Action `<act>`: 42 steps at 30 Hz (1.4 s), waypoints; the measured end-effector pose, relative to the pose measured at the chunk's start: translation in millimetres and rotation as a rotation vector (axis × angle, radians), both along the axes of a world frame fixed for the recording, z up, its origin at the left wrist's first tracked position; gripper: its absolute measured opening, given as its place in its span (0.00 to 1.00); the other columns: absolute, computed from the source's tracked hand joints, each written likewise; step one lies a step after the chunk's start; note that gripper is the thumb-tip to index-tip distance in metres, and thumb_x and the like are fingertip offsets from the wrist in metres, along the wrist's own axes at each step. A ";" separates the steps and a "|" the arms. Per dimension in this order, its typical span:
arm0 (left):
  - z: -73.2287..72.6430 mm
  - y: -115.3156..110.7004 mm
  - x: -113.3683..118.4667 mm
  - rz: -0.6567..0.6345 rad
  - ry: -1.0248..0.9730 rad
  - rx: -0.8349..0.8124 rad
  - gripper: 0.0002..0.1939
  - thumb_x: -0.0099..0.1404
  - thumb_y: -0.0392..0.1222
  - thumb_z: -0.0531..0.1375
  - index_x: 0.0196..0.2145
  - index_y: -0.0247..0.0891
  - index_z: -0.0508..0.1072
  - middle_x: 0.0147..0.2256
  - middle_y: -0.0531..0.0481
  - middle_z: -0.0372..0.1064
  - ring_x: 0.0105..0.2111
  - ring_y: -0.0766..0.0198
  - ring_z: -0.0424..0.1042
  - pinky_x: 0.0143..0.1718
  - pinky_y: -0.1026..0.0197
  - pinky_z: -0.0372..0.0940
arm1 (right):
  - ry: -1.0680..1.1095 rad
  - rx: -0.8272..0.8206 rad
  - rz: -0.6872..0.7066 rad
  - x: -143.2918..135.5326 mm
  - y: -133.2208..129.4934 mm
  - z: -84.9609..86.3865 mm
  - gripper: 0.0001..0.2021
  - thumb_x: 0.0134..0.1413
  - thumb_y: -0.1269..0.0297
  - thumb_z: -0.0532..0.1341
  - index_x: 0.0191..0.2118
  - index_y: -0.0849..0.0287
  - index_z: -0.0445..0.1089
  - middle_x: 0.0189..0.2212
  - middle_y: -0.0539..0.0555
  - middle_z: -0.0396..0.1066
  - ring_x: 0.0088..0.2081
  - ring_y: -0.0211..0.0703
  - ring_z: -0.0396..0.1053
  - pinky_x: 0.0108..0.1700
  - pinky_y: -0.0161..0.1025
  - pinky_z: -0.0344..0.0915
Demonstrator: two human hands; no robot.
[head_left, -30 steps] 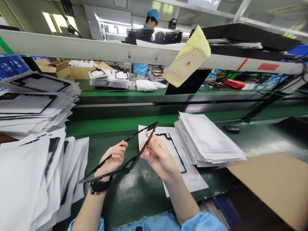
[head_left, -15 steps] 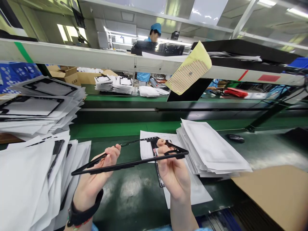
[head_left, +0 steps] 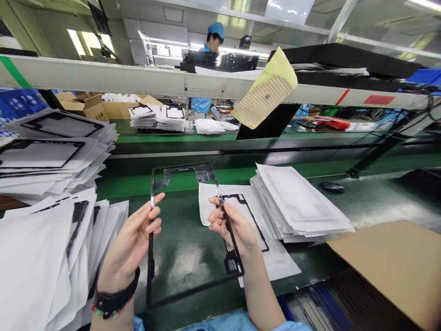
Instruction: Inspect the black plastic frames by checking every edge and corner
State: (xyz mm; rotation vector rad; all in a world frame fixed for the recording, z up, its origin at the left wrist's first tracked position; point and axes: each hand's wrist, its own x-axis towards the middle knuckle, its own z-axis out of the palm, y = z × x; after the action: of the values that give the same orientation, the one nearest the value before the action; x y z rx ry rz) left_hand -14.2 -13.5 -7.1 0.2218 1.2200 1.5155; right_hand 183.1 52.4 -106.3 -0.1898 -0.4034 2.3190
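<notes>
A thin black rectangular frame [head_left: 193, 293] is held up over the green bench, tilted, with its middle open. My left hand [head_left: 132, 239] grips its left side between thumb and fingers. My right hand [head_left: 236, 223] pinches the right side. Behind the right hand, a second black frame [head_left: 257, 225] lies on a white paper sheet [head_left: 282, 264] on the bench, partly hidden by that hand and the held frame.
White paper sheets with black frames are stacked at left [head_left: 41, 257]. Another paper stack [head_left: 299, 202] stands right of my hands. A cardboard sheet [head_left: 389, 262] lies at the right front, a computer mouse [head_left: 332, 187] behind. A yellow label sheet [head_left: 267, 92] hangs from the rail; a person works beyond.
The black frame has turned from nearly edge-on to showing its open face, its far edge now higher and its near edge lower. Both hands still hold it; the view has shifted slightly.
</notes>
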 end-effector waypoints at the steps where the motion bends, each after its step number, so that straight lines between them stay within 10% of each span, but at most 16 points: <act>1: -5.0 1.9 -1.4 -0.007 0.096 0.000 0.20 0.60 0.31 0.64 0.51 0.28 0.73 0.26 0.53 0.67 0.18 0.73 0.65 0.19 0.71 0.68 | -0.070 0.017 -0.032 -3.0 0.6 -6.0 0.21 0.55 0.54 0.68 0.48 0.62 0.69 0.31 0.55 0.76 0.30 0.35 0.75 0.36 0.28 0.73; 7: -43.3 3.1 -6.4 -0.099 0.404 0.013 0.26 0.50 0.44 0.74 0.48 0.37 0.77 0.51 0.41 0.72 0.44 0.59 0.76 0.44 0.65 0.73 | -0.283 0.090 -0.293 -22.0 6.9 -29.9 0.24 0.53 0.48 0.67 0.48 0.61 0.66 0.33 0.57 0.77 0.32 0.40 0.75 0.37 0.33 0.72; 25: -85.2 -1.8 -5.2 -0.066 0.490 0.025 0.26 0.56 0.47 0.70 0.51 0.36 0.74 0.49 0.39 0.73 0.46 0.57 0.76 0.48 0.61 0.70 | -0.280 0.007 -0.289 -25.4 19.1 -66.4 0.31 0.52 0.50 0.67 0.57 0.60 0.61 0.48 0.62 0.74 0.41 0.43 0.75 0.46 0.37 0.70; 36: -81.7 -2.8 3.2 0.043 0.587 0.057 0.27 0.53 0.51 0.71 0.48 0.35 0.75 0.43 0.44 0.76 0.40 0.62 0.77 0.44 0.65 0.72 | -0.358 0.198 -0.290 -21.1 8.2 -65.9 0.33 0.53 0.54 0.68 0.61 0.55 0.59 0.48 0.59 0.74 0.44 0.43 0.75 0.50 0.40 0.70; 42: -23.3 -66.5 -22.6 0.289 0.816 0.017 0.24 0.59 0.51 0.68 0.50 0.38 0.75 0.44 0.47 0.75 0.36 0.66 0.77 0.40 0.67 0.73 | -0.671 0.352 -0.370 4.7 6.3 -64.6 0.29 0.54 0.45 0.65 0.56 0.55 0.64 0.49 0.61 0.73 0.46 0.48 0.74 0.52 0.45 0.71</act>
State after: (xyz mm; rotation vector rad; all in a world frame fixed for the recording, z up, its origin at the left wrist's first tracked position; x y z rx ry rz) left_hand -36.8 -80.1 -30.4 0.7541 1.9393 1.7453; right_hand 187.8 58.7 -170.9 -0.8011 -1.0037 1.7364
